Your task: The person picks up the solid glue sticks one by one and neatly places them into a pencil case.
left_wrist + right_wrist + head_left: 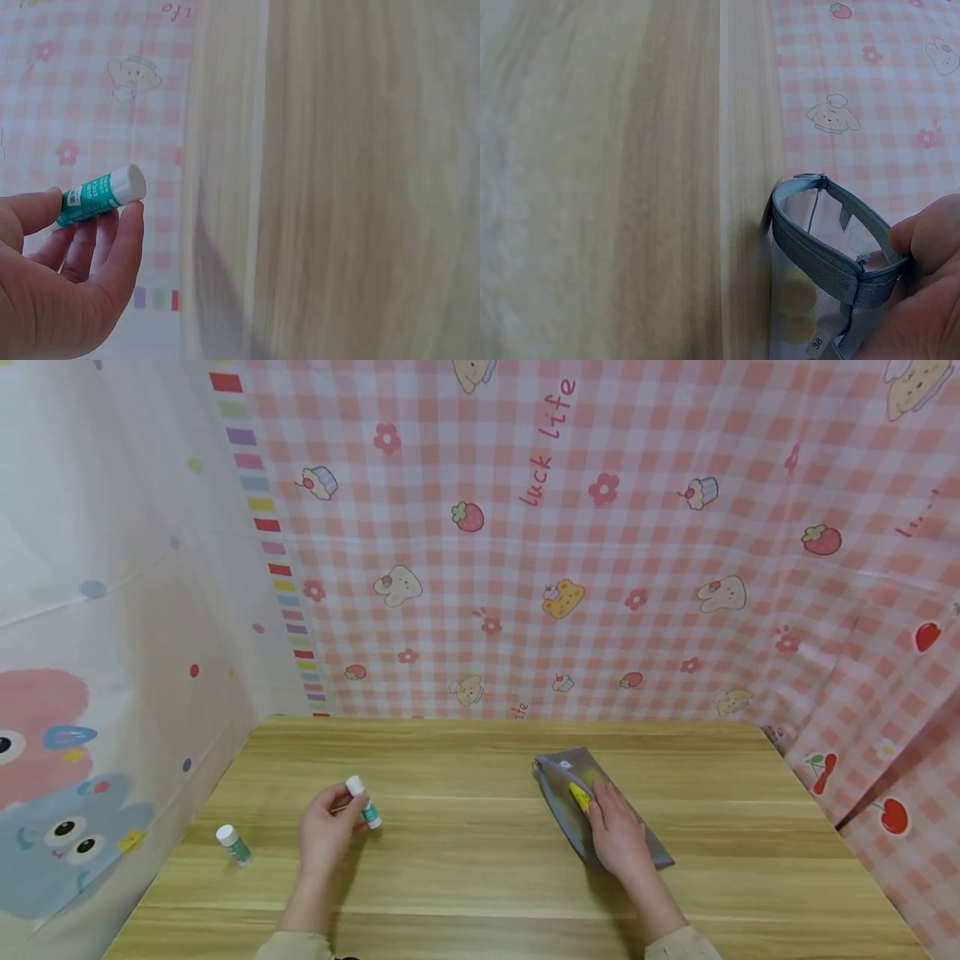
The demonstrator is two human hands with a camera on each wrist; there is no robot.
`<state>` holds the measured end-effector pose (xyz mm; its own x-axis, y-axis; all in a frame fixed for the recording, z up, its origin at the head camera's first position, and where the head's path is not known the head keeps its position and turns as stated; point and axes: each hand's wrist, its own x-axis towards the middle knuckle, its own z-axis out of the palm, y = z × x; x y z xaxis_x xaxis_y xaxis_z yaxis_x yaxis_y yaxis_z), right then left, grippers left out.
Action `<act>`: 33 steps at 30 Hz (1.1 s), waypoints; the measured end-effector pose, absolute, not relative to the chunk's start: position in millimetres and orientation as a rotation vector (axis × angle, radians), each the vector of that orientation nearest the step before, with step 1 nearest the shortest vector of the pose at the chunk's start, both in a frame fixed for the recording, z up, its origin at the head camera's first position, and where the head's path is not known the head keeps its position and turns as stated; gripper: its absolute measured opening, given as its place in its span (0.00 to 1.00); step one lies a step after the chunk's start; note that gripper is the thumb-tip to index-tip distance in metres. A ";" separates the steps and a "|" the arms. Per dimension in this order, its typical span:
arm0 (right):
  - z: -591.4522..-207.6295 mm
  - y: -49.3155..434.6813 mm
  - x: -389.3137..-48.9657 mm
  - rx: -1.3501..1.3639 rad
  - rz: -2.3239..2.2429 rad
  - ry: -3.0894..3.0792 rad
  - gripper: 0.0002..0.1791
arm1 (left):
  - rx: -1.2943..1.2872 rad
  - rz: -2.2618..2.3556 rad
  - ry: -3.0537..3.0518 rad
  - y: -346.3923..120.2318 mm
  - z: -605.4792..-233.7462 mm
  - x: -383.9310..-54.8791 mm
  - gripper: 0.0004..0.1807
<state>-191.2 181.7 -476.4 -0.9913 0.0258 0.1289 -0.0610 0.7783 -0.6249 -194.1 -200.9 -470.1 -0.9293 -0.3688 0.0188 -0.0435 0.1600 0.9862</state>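
Note:
My left hand pinches a glue stick between thumb and fingers, above the left part of the table. The stick has a green label and a white cap, which points up and away in the head view. Over on the right, my right hand grips the edge of a grey mesh zipper pouch. Its zipper is undone and the mouth gapes, facing left in the head view. Something yellow shows at the pouch beside my fingers. Through the mesh, the right wrist view shows yellow round shapes.
A second green-and-white glue stick stands on the wooden table, left of my left hand. A pink checked cloth hangs behind the table's back edge, with a white printed cloth along the left side.

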 end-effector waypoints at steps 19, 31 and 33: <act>-475.8 180.3 -191.5 0.017 1.000 -2.841 0.25 | 0.306 -1.951 -2.163 -155.8 -467.5 -201.5 0.16; -476.6 180.3 -191.7 0.032 0.994 -2.822 0.24 | 0.242 -2.063 -2.102 -124.8 -464.8 -208.9 0.16; -476.3 180.4 -191.9 0.031 0.996 -2.821 0.24 | 0.227 -2.083 -2.092 -118.8 -464.6 -209.8 0.16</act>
